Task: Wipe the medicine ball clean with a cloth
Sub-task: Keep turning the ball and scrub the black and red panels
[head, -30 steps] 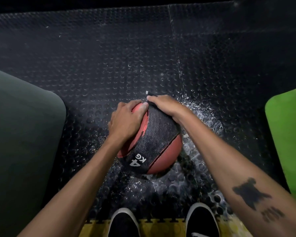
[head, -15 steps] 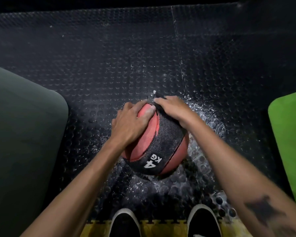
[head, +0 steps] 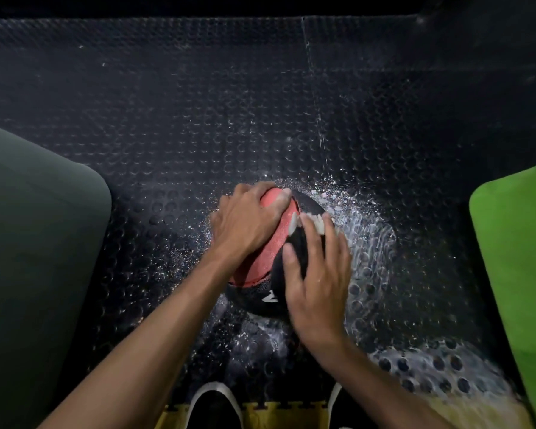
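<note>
A red and black medicine ball sits on the bumpy black floor mat, right in the middle, just past two black shoes. The left hand lies over the ball's top left side with fingers curled on the red part, holding it. The right hand presses flat on the black part with fingers spread, and a bit of pale cloth peeks out by its fingertips. White wet splashes shine on the mat to the right. A dark pad is on the left, a green pad on the right
</note>
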